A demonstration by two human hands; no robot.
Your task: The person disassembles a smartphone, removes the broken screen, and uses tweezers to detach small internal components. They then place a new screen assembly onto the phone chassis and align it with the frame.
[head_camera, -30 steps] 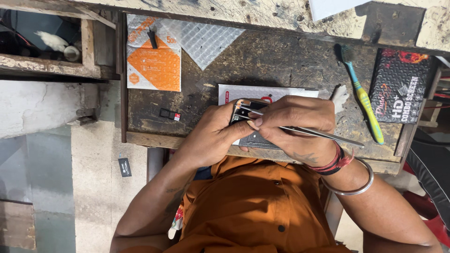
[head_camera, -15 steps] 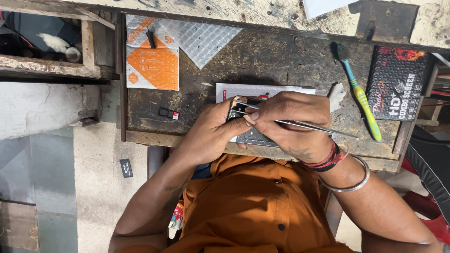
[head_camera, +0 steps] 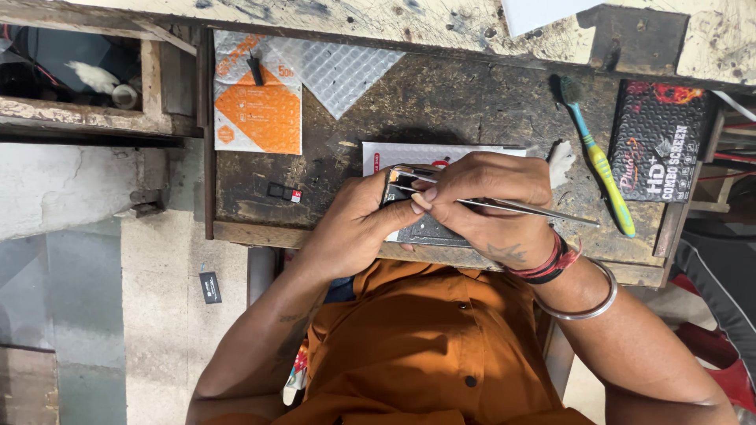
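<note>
My left hand [head_camera: 354, 224] grips a small opened phone [head_camera: 425, 230] at the near edge of a worn dark workbench [head_camera: 472, 102]. With my right hand [head_camera: 488, 201] I pinch thin metal tweezers [head_camera: 528, 208], whose tips touch the top of the phone between my two thumbs. The tweezers' long end sticks out to the right, past my wrist. A white flat package [head_camera: 394, 153] lies under the phone and both hands. My fingers hide most of the phone.
A green and blue toothbrush [head_camera: 602, 165] and a black printed box [head_camera: 657, 142] lie to the right. An orange packet [head_camera: 260, 118] and bubble wrap [head_camera: 339, 67] lie at the back left. Small black parts [head_camera: 282, 191] sit left of my hands. A black card [head_camera: 209, 287] lies on the floor.
The tweezers' tips have shifted slightly at the top of the phone. Both hands keep their grips in the same place.
</note>
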